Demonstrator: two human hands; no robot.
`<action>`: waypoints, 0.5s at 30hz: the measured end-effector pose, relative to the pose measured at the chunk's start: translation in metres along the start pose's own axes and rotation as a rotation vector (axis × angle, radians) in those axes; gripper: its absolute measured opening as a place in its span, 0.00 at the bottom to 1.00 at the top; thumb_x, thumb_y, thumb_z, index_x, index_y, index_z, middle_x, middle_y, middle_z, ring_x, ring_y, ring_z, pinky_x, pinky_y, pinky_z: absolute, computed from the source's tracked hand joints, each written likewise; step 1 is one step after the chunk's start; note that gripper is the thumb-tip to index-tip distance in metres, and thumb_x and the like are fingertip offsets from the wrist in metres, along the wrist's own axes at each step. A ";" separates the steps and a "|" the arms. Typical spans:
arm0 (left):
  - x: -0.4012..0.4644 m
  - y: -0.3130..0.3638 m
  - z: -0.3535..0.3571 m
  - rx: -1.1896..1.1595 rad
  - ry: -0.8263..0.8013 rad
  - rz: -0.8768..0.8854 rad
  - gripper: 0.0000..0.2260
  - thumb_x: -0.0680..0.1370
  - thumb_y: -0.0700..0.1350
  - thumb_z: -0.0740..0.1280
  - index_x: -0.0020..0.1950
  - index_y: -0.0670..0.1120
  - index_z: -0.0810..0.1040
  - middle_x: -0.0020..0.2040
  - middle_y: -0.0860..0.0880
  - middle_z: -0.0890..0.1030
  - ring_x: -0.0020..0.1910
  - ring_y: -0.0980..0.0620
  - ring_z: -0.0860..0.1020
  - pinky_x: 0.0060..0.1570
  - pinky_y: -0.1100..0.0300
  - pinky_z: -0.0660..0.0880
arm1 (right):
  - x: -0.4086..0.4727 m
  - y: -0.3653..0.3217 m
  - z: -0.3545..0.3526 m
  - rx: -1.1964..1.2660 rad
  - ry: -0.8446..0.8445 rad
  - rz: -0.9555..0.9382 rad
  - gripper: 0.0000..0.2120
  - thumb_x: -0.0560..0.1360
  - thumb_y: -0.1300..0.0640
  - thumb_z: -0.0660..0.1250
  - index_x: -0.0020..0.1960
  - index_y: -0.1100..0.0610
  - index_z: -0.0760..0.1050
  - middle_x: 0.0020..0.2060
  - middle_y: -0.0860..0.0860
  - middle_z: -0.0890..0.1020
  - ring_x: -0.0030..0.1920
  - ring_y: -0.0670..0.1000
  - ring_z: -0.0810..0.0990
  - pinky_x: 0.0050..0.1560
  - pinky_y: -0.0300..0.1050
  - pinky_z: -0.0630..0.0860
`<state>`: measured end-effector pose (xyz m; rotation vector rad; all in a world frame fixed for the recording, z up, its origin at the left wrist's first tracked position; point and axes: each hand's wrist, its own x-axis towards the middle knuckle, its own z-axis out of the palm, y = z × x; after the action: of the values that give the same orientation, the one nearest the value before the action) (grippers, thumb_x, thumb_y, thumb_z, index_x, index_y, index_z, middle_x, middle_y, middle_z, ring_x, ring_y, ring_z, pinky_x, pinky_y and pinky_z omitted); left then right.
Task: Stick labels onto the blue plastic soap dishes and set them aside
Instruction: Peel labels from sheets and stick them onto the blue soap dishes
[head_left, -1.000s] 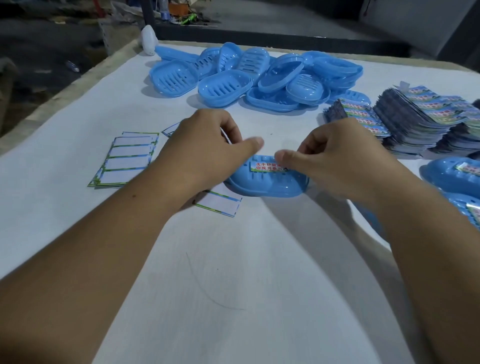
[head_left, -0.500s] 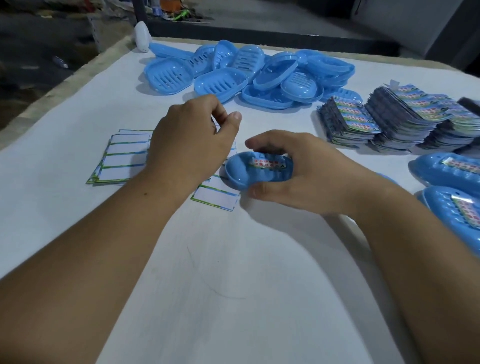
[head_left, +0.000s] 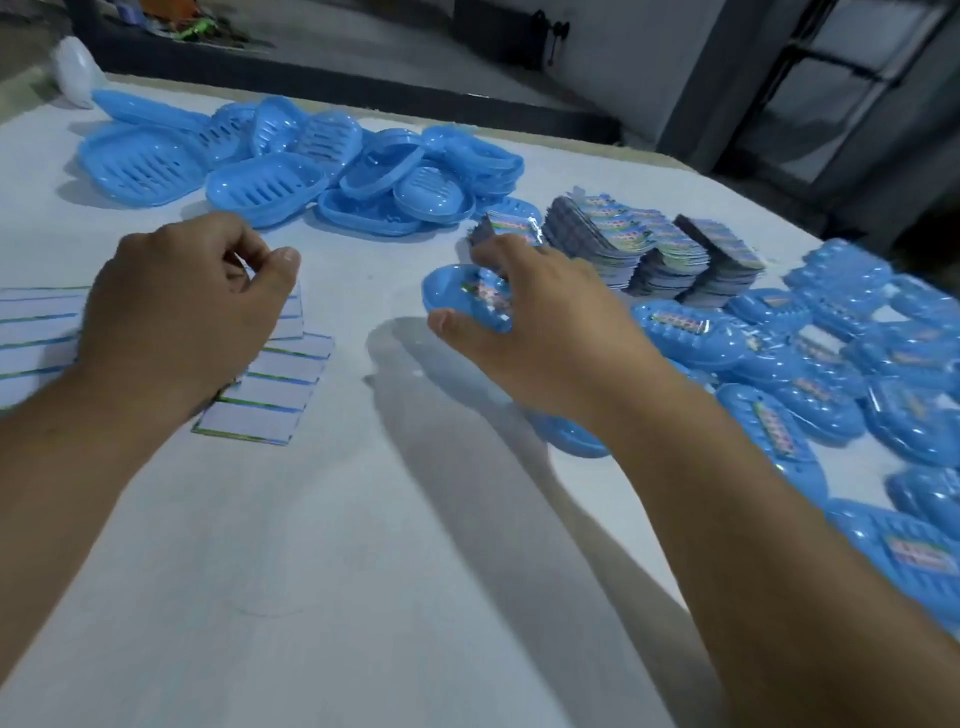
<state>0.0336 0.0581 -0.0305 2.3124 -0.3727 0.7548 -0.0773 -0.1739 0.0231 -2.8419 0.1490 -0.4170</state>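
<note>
My right hand (head_left: 540, 322) grips a blue soap dish (head_left: 457, 293) with a coloured label on it, held just above the white table (head_left: 363, 545). Thumb and fingers wrap its right end. My left hand (head_left: 182, 317) hovers over white backing slips (head_left: 275, 384), fingers curled, thumb against forefinger; whether it pinches anything I cannot tell. A heap of unlabelled blue dishes (head_left: 291, 171) lies at the back. Labelled dishes (head_left: 779, 384) spread along the right side.
Stacks of printed labels (head_left: 649, 249) stand between the heap and the labelled dishes. More white slips (head_left: 36, 332) lie at the far left. A white object (head_left: 75, 67) sits at the table's back left corner. The table edge runs behind the heap.
My right hand has carried the labelled dish to the right, away from the slips. My left hand stayed over the slips. The view swung right, showing more labelled dishes.
</note>
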 end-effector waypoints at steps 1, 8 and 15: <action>0.001 -0.005 0.003 -0.014 0.007 -0.001 0.15 0.76 0.64 0.64 0.40 0.53 0.74 0.25 0.54 0.75 0.29 0.47 0.76 0.38 0.48 0.77 | -0.003 0.011 -0.006 -0.033 0.021 0.051 0.30 0.75 0.32 0.66 0.70 0.46 0.69 0.64 0.51 0.78 0.64 0.57 0.74 0.57 0.50 0.68; 0.016 -0.051 0.026 -0.096 -0.015 -0.049 0.24 0.74 0.73 0.61 0.53 0.54 0.77 0.32 0.57 0.79 0.24 0.51 0.76 0.28 0.45 0.79 | -0.026 0.091 -0.048 -0.137 0.124 0.455 0.27 0.73 0.33 0.67 0.67 0.46 0.72 0.64 0.53 0.80 0.66 0.61 0.74 0.62 0.55 0.72; 0.021 -0.088 0.039 -0.181 -0.015 -0.069 0.26 0.75 0.72 0.62 0.57 0.52 0.76 0.32 0.53 0.79 0.24 0.54 0.76 0.26 0.61 0.74 | -0.047 0.127 -0.059 -0.112 0.113 0.658 0.27 0.75 0.34 0.65 0.68 0.46 0.71 0.63 0.55 0.80 0.65 0.63 0.75 0.64 0.59 0.74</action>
<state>0.1057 0.0952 -0.0857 2.1505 -0.3513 0.6426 -0.1473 -0.3039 0.0300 -2.6579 1.1127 -0.4233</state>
